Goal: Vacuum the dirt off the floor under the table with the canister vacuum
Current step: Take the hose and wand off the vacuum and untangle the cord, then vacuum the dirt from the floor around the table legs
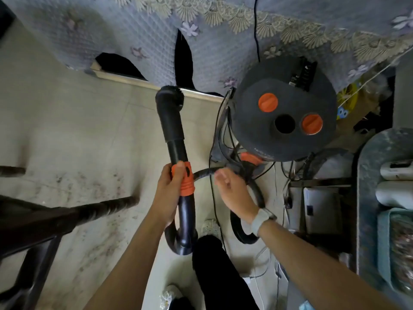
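Observation:
My left hand (171, 193) grips the orange collar of the black vacuum wand (173, 130), whose brush nozzle (169, 95) points up toward the table's edge. My right hand (232, 191) hovers open, fingers loosely curled, just above the ribbed black hose (204, 172). That hose runs from the wand to the black canister vacuum (285, 110), which has two orange caps on top. Dark specks of dirt (105, 186) lie on the pale tiled floor at the left.
A lace-edged blue tablecloth (145, 30) hangs over the table at the top, with a wooden rail (134, 80) below it. A dark chair (55, 220) stands at the left. Several cables (214, 198) trail by the canister. Clutter fills the right side.

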{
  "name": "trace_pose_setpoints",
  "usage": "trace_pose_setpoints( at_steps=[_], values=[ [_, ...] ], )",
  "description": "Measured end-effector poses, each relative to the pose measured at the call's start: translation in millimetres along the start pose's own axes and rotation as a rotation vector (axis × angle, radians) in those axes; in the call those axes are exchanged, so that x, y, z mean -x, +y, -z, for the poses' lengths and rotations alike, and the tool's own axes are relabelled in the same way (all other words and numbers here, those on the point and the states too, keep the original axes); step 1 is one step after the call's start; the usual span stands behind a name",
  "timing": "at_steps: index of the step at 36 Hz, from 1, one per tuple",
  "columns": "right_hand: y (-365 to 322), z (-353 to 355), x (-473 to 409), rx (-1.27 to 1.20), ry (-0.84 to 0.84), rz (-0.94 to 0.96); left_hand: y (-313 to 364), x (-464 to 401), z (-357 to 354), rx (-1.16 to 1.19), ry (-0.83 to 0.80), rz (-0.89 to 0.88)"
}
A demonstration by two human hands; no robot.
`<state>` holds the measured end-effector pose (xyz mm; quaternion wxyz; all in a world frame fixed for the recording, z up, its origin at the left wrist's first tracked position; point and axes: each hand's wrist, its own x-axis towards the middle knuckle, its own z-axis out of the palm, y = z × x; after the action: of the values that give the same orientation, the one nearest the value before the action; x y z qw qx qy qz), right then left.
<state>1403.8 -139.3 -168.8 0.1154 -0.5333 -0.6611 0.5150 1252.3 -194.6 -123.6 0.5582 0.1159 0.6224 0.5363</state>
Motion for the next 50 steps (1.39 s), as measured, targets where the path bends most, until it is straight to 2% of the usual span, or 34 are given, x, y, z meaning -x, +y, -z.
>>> trace_pose_setpoints(
  at_steps=[4, 10, 17, 20, 24, 27, 32, 36, 41, 46, 50],
  values=[
    [-6, -45, 55, -0.06, -0.226, -0.099, -15, 33, 28, 0.094, 0.089, 0.083],
    [-8, -102, 135, -0.035, -0.362, -0.129, -53, 96, 81, 0.278, 0.113, 0.113],
    [16, -179, 251, -0.057, -0.322, -0.097, -122, 181, 151, 0.369, 0.103, 0.161],
    [37, -201, 296, 0.075, -0.268, -0.064, -157, 220, 173, 0.359, 0.133, 0.211],
    [49, -196, 338, 0.316, -0.366, -0.042, -201, 263, 194, 0.425, 0.221, 0.324],
    [54, -190, 355, 0.468, -0.497, -0.055, -233, 295, 202, 0.487, 0.29, 0.45],
    [69, -199, 378, 0.485, -0.74, -0.13, -290, 339, 212, 0.538, 0.404, 0.584],
    [105, -219, 396, 0.49, -0.75, -0.099, -328, 348, 219, 0.56, 0.471, 0.558],
    [150, -248, 405, 0.469, -0.712, -0.091, -363, 344, 231, 0.512, 0.458, 0.5],
    [187, -285, 388, 0.593, -0.657, 0.063, -401, 333, 259, 0.546, 0.492, 0.468],
    [220, -324, 369, 0.732, -0.695, 0.206, -440, 317, 287, 0.592, 0.513, 0.479]
  ],
)
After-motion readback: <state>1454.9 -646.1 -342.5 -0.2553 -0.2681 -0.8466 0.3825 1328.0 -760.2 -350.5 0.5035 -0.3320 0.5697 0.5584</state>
